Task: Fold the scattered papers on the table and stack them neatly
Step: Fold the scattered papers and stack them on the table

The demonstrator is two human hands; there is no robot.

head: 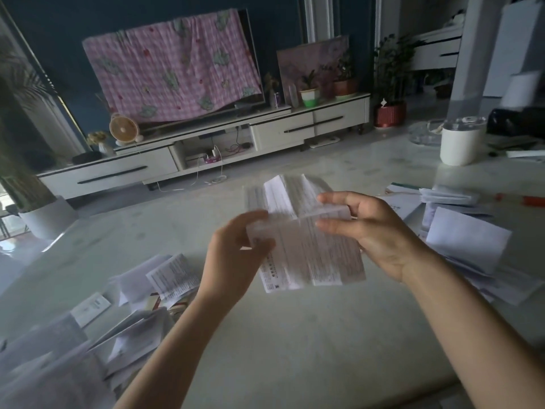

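Note:
A creased printed paper (309,252) is held in the air above the middle of the pale table (295,335), blurred by motion. My left hand (236,255) pinches its left edge between thumb and fingers. My right hand (374,228) grips its right side near the fold, fingers curled over the sheet. Scattered loose papers (141,305) lie at the table's left front. A pile of folded white papers (466,240) lies at the right.
A white lidded cup (461,143) stands at the table's far right, with dark items behind it. An orange pen (530,200) lies at the right edge. Beyond the table are a TV stand, a cloth-covered screen and potted plants.

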